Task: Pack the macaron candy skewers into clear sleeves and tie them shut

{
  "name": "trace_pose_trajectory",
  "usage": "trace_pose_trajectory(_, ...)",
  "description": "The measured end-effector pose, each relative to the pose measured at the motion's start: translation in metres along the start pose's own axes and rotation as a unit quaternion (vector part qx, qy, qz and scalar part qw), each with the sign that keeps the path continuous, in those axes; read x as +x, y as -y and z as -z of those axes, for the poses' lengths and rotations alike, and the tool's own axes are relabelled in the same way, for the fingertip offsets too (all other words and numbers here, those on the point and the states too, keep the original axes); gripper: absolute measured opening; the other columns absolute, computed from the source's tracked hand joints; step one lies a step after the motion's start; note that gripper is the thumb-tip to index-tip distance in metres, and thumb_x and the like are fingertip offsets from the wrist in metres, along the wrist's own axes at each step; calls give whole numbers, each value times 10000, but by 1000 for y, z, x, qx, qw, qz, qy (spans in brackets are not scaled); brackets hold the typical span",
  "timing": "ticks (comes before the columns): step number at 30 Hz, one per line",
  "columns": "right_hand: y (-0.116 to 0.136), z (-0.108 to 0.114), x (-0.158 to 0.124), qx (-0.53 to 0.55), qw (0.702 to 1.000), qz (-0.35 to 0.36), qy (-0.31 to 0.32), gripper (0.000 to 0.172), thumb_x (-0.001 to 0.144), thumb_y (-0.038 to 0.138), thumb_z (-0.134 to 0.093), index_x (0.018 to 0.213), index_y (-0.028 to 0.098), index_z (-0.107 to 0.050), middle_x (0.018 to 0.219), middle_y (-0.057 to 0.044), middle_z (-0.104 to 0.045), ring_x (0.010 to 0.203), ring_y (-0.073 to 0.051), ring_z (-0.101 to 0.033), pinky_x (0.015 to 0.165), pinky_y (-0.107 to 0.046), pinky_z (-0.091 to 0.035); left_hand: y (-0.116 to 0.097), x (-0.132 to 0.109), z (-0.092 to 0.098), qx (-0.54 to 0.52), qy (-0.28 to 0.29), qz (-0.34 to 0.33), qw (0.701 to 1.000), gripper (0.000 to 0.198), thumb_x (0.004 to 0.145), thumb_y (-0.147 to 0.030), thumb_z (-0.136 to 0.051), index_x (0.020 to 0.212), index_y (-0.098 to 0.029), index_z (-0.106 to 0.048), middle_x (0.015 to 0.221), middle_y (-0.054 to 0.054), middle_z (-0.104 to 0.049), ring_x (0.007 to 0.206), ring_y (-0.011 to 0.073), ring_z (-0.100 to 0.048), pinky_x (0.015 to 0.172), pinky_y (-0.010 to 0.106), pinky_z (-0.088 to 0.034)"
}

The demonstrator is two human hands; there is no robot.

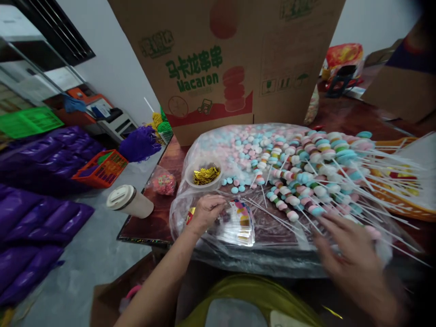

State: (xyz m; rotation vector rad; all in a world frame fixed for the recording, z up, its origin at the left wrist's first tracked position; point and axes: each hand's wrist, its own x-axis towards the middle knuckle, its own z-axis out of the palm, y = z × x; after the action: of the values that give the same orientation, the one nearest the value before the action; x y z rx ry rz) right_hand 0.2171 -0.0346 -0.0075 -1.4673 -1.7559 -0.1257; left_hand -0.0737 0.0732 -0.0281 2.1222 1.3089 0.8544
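My left hand (208,211) is at the near left of the table, its fingers pinched together beside a fanned stack of printed clear packets (240,222). Whatever lies between those fingertips is too small to make out. My right hand (350,247) is blurred, with its fingers stretched out over the near edge of a heap of marshmallow skewers (320,181). These carry pink, white, blue and brown pieces on white sticks. Several bare white sticks (269,211) lie between the hands. Behind my left hand stands a bowl (204,172) of gold twist ties.
Loose marshmallows (245,150) lie on plastic sheeting in front of a large cardboard box (235,68). A white-lidded cup (131,201) and a bag of pink pieces (164,183) are at left. An orange basket (402,195) stands at right; purple sacks (34,236) are on the floor.
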Motion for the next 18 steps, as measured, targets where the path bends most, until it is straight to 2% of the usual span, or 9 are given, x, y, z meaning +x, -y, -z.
trace_pose_trajectory(1,9,-21,15,43,999,31,9,289,810,279,-525,1084,191,-552,1057,-145,-562,1023,-278,-509,875,-466,-393,-5,1,4,-5,-8,-24,1000,126,765,-250,-578,735,-190,-684,841,49,-699,841,179,-611,826,308,-430)
trace_pose_trajectory(3,32,-61,42,154,983,37,94,376,758,335,-576,1095,169,-546,1102,-144,-557,1092,-289,-461,903,-460,-370,-16,1,11,-9,-1,-74,997,122,776,-246,-570,755,-188,-676,824,54,-694,837,180,-604,836,320,-424)
trace_pose_trajectory(5,54,-90,60,269,943,-14,195,206,762,314,-548,912,183,-603,899,-87,-618,926,-237,-535,812,-389,-417,-25,-1,14,-9,15,-84,996,143,802,-240,-534,767,-176,-657,775,50,-674,779,164,-593,773,294,-436)
trace_pose_trajectory(7,67,-105,64,304,924,-52,228,155,797,287,-489,747,184,-592,704,-35,-594,740,-182,-544,696,-320,-427,-32,-4,11,-17,15,-36,999,155,819,-238,-500,790,-164,-633,747,41,-642,715,144,-571,687,253,-436)
trace_pose_trajectory(11,61,-104,50,303,921,-103,223,260,828,334,-444,626,178,-495,575,18,-475,577,-125,-455,536,-246,-369,-42,-8,-4,-116,-1,78,990,142,770,-276,-557,833,-152,-583,692,-1,-563,587,98,-491,552,198,-391)
trace_pose_trajectory(14,49,-92,41,309,911,-134,239,323,837,392,-424,588,185,-430,525,43,-386,505,-99,-391,451,-215,-324,-51,-6,-13,-184,48,144,971,178,677,-289,-647,718,-136,-566,606,-33,-505,518,72,-418,494,181,-337)
trace_pose_trajectory(16,46,-85,41,349,886,-140,270,267,830,391,-439,677,176,-481,583,34,-445,539,-99,-424,471,-206,-355,-55,-5,-14,-209,67,157,963,195,673,-301,-645,655,-127,-560,582,-32,-497,525,73,-414,508,186,-335)
trace_pose_trajectory(18,47,-83,44,383,864,-142,295,211,814,372,-468,758,173,-513,655,21,-500,597,-105,-456,526,-210,-389,-56,-5,-13,-220,53,145,963,213,712,-319,-606,638,-125,-557,580,-26,-499,549,82,-428,537,195,-347)
